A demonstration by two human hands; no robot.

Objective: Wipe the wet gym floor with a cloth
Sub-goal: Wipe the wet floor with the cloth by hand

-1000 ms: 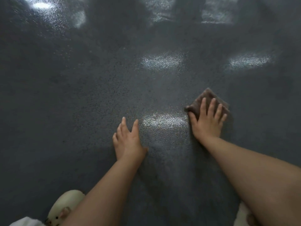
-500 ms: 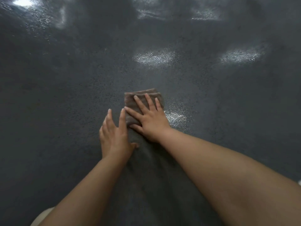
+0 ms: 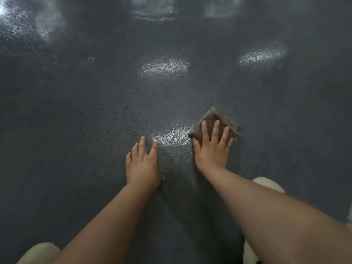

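Note:
A folded brown cloth (image 3: pixel 213 117) lies on the dark speckled gym floor (image 3: pixel 95 111), right of centre. My right hand (image 3: pixel 212 149) presses flat on it with straight, spread fingers covering its near half. My left hand (image 3: pixel 142 164) rests flat on the bare floor a little to the left, fingers straight, apart from the cloth. A glossy wet patch (image 3: pixel 171 136) shines between the two hands.
More shiny wet patches sit farther out, one (image 3: pixel 165 67) ahead and another (image 3: pixel 261 56) to the right. Pale slippers show at the bottom left (image 3: pixel 38 252) and by my right forearm (image 3: pixel 268 184).
My right hand slid the cloth from the right to just above my left hand, then back out to the right. My left hand stayed planted on the floor.

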